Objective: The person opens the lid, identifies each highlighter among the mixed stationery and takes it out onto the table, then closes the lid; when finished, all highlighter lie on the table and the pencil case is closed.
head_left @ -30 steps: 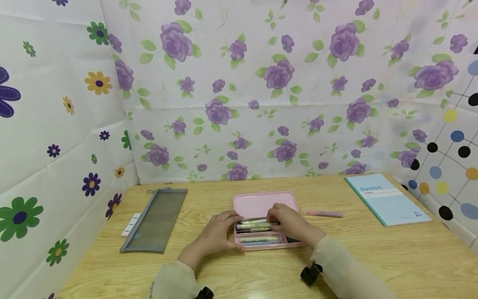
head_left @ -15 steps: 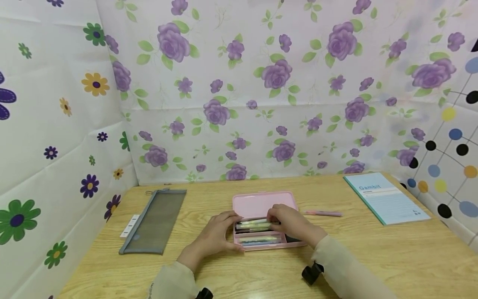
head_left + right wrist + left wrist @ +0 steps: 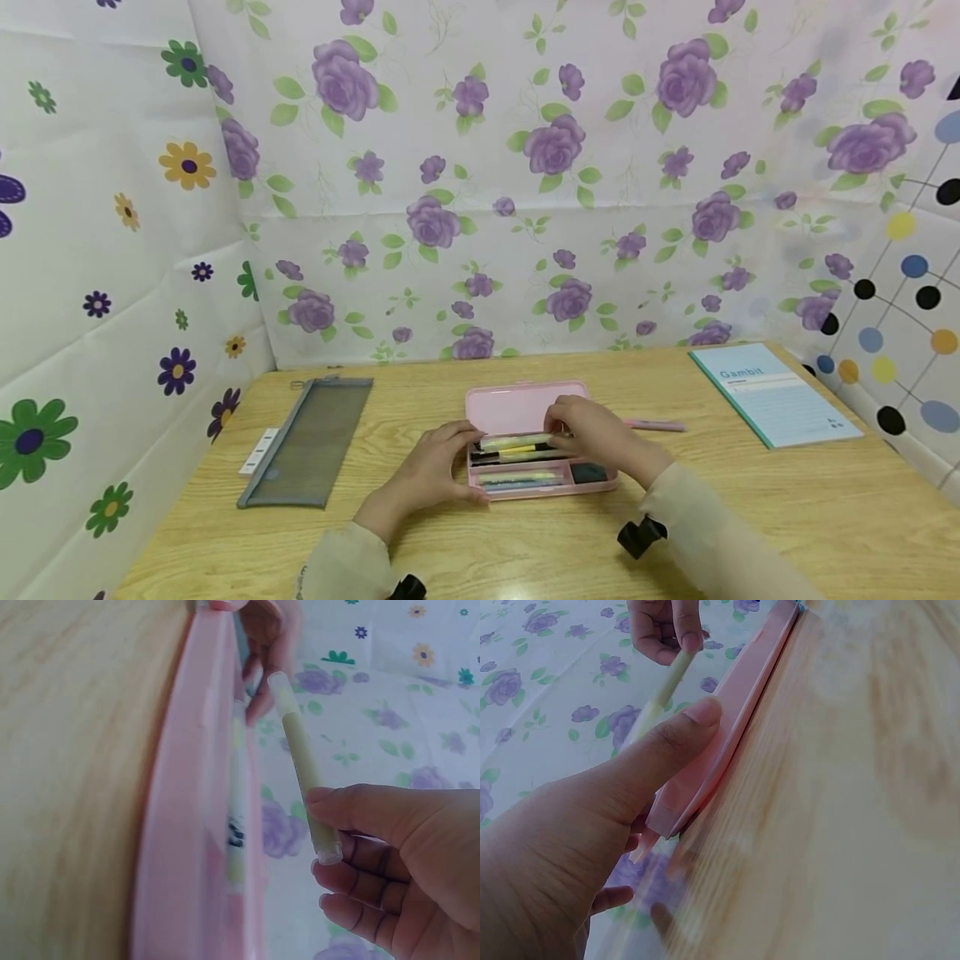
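Observation:
A pink pencil case lies on the table with its lid folded back, several pens and a black block inside. My left hand holds the case's left end; in the left wrist view its thumb lies against the pink side wall. Between thumb and fingers, my right hand pinches a pale yellow highlighter near one end. The right wrist view shows this pen above the case, tilted, while another pen lies inside along the wall.
A pink pen lies right of the case. Farther right is a light blue notebook marked "Gambit". On the left, a grey mesh zip pouch partly covers a white card. Patterned cloth stands behind the wooden table.
My right hand has risen slightly and shifted right with the yellow highlighter, uncovering the black block and a yellow-and-black pen. The left hand stays at the case's left end.

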### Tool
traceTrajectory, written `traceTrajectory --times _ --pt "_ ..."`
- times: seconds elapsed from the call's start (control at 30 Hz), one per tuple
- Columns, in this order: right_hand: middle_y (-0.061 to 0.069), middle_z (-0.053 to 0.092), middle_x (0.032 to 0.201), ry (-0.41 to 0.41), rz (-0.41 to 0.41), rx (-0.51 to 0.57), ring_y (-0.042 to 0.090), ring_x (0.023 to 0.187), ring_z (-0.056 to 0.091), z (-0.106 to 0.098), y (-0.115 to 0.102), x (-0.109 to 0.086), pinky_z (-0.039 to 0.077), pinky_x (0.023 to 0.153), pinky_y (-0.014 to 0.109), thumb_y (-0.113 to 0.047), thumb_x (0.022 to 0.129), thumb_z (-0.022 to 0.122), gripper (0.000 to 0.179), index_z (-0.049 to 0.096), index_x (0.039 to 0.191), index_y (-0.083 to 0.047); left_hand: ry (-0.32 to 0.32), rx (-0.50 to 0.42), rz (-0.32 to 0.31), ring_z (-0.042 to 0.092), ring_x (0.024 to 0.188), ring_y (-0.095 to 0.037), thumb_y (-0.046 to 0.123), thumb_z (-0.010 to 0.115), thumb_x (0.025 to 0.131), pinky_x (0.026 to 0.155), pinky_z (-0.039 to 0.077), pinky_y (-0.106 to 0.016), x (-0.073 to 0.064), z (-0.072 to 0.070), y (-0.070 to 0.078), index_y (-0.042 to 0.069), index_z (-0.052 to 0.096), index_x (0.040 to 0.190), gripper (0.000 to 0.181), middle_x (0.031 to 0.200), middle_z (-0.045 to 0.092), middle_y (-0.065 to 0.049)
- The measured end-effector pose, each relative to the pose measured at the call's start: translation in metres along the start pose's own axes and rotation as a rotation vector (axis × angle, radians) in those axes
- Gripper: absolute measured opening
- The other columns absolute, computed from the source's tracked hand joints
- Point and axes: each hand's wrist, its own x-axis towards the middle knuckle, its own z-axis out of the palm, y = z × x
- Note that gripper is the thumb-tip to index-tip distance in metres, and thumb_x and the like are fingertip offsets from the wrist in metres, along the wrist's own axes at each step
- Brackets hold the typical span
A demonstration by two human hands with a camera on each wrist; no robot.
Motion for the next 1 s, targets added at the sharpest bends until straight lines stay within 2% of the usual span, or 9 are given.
traceTrajectory --times 0.2,0.47,1.0 --pt "-0.004 0.059 0.083 0.011 -0.005 -0.047 0.007 0.073 0.055 -0.015 0.003 -0.003 0.049 0.063 0.02 -0.015 0.086 0.072 0.007 0.066 0.086 -0.014 -0.005 0.002 -0.004 0.04 0.138 -0.03 0.067 0.074 0.065 0.112 0.033 -0.053 0.0 -0.001 0.0 0.019 0.048 0.142 0.094 0.148 0.044 -0.005" --pt "-0.005 0.059 0.086 -0.003 0.015 -0.048 0.005 0.074 0.054 -0.032 0.005 -0.011 0.05 0.065 0.021 -0.015 0.087 0.071 0.006 0.066 0.088 -0.016 -0.007 -0.007 -0.006 0.04 0.137 -0.031 0.065 0.075 0.066 0.112 0.033 -0.054 0.0 -0.002 0.002 0.019 0.049 0.141 0.092 0.148 0.044 -0.005" --pt "-0.007 0.057 0.084 0.008 0.064 -0.046 0.002 0.073 0.051 -0.055 0.025 -0.03 0.048 0.065 0.023 -0.015 0.088 0.069 0.005 0.065 0.088 -0.018 -0.001 -0.007 -0.004 0.041 0.136 -0.03 0.065 0.075 0.066 0.112 0.033 -0.053 -0.001 -0.001 0.002 0.019 0.05 0.141 0.091 0.147 0.045 -0.004"
